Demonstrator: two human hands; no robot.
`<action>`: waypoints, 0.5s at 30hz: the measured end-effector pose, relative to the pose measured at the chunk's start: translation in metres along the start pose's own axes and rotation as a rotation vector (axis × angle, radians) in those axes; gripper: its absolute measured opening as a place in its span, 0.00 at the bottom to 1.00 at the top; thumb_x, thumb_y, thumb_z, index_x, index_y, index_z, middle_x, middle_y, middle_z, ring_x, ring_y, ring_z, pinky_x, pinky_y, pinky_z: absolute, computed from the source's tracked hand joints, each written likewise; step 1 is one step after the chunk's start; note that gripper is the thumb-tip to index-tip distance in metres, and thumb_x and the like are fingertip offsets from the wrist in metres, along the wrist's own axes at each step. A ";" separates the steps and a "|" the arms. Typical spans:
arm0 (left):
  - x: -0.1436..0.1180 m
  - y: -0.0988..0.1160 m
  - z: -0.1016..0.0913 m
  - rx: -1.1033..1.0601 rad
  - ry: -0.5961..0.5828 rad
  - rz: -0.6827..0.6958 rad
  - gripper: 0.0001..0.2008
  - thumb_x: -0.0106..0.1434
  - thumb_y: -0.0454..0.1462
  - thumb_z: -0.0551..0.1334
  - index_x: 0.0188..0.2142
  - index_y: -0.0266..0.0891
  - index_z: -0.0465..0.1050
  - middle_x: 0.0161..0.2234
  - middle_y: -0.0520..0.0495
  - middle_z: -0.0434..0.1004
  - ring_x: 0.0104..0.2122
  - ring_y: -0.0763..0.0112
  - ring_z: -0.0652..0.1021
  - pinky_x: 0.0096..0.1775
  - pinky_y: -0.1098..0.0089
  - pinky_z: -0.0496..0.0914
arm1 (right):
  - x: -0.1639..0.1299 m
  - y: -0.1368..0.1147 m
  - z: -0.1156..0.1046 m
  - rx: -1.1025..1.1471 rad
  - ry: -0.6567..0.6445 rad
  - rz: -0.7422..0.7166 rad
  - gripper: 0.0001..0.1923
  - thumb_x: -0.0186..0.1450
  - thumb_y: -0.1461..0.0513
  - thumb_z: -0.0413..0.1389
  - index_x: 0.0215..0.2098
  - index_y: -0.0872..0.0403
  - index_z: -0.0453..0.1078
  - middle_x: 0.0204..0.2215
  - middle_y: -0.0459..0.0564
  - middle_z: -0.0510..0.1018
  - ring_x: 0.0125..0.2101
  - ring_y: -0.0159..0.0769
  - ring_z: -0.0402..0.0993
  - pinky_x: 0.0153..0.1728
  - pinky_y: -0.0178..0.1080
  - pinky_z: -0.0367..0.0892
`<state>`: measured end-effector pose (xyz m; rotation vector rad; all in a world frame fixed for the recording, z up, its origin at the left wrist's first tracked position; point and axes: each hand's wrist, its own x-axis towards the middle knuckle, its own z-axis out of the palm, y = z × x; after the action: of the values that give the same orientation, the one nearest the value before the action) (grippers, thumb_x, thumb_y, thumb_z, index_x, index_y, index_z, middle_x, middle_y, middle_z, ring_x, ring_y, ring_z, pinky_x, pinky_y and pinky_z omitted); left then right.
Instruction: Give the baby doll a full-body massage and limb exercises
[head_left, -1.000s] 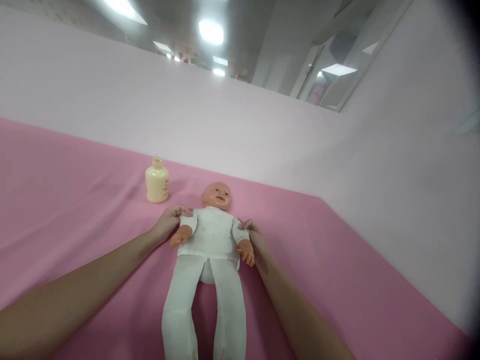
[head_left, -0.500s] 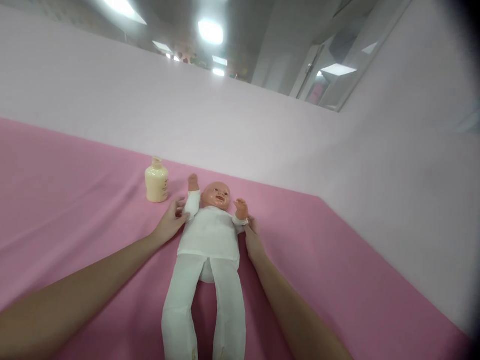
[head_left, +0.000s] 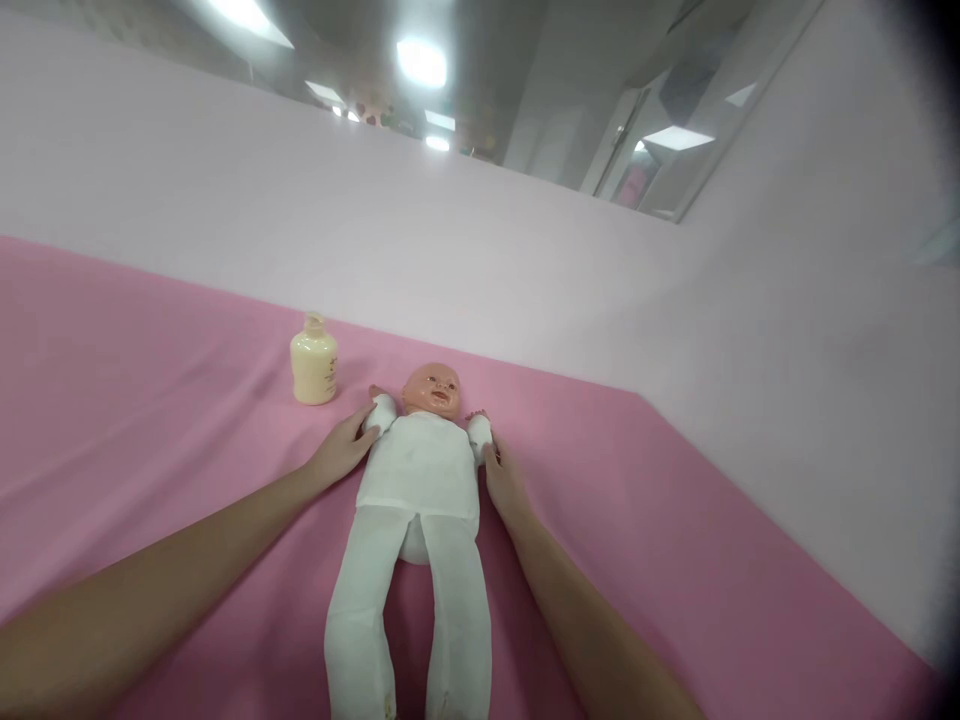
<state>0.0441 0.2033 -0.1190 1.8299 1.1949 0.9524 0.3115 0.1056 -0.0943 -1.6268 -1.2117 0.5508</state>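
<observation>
A baby doll (head_left: 420, 470) with a white cloth body and a bare plastic head lies on its back, head away from me. My left hand (head_left: 349, 440) is closed around the doll's arm on the left, at the white sleeve. On the other side my right hand (head_left: 506, 478) grips the doll's right-side arm, thumb on the near side and the other fingers mostly hidden behind it. Both doll arms are bent outward beside the head. The doll's feet run out of view at the bottom edge.
A pale yellow pump bottle (head_left: 313, 365) stands upright to the left of the doll's head. Pink cloth (head_left: 637, 530) covers the surface under everything. Behind it rises a white wall (head_left: 480, 270) with a reflective pane (head_left: 525, 90) above.
Both doll arms have tipped back away from me; their hands, raised before, now sit lower beside the head. My fingers have closed further around the sleeves. The bottle stays put.
</observation>
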 end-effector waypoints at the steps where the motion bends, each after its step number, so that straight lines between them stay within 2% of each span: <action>1: 0.000 0.000 0.000 0.007 -0.004 0.000 0.32 0.64 0.47 0.53 0.65 0.37 0.59 0.62 0.40 0.68 0.59 0.51 0.70 0.60 0.54 0.62 | -0.001 -0.002 0.000 -0.009 -0.001 0.006 0.22 0.65 0.55 0.46 0.52 0.53 0.72 0.48 0.53 0.79 0.49 0.44 0.73 0.53 0.46 0.65; 4: 0.000 0.001 -0.001 0.010 0.000 -0.002 0.32 0.64 0.47 0.53 0.65 0.38 0.59 0.62 0.40 0.67 0.59 0.51 0.70 0.60 0.54 0.62 | -0.005 -0.007 -0.001 -0.010 -0.011 0.042 0.23 0.65 0.55 0.46 0.54 0.53 0.70 0.49 0.53 0.79 0.49 0.44 0.73 0.52 0.45 0.66; 8: -0.002 0.003 -0.002 -0.032 0.008 -0.025 0.32 0.62 0.47 0.55 0.64 0.39 0.60 0.62 0.40 0.67 0.58 0.52 0.71 0.59 0.54 0.63 | -0.005 -0.004 -0.002 0.031 -0.020 0.108 0.27 0.62 0.54 0.51 0.60 0.49 0.66 0.56 0.51 0.75 0.55 0.44 0.70 0.57 0.46 0.64; 11: -0.002 0.002 -0.001 -0.128 0.009 -0.032 0.33 0.61 0.47 0.57 0.63 0.39 0.59 0.59 0.40 0.71 0.55 0.54 0.74 0.57 0.54 0.65 | 0.000 0.005 -0.001 0.154 -0.039 0.082 0.30 0.59 0.55 0.56 0.60 0.47 0.66 0.57 0.49 0.74 0.57 0.45 0.69 0.58 0.48 0.64; 15: -0.001 -0.001 0.001 -0.292 0.047 -0.020 0.36 0.59 0.44 0.61 0.64 0.41 0.55 0.55 0.39 0.73 0.51 0.57 0.76 0.55 0.55 0.67 | 0.005 0.010 0.002 0.372 -0.027 0.035 0.28 0.56 0.59 0.59 0.56 0.44 0.68 0.55 0.46 0.76 0.56 0.45 0.71 0.55 0.48 0.67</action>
<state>0.0446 0.2029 -0.1208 1.5692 1.0387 1.1014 0.3160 0.1110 -0.1027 -1.3286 -1.0301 0.7732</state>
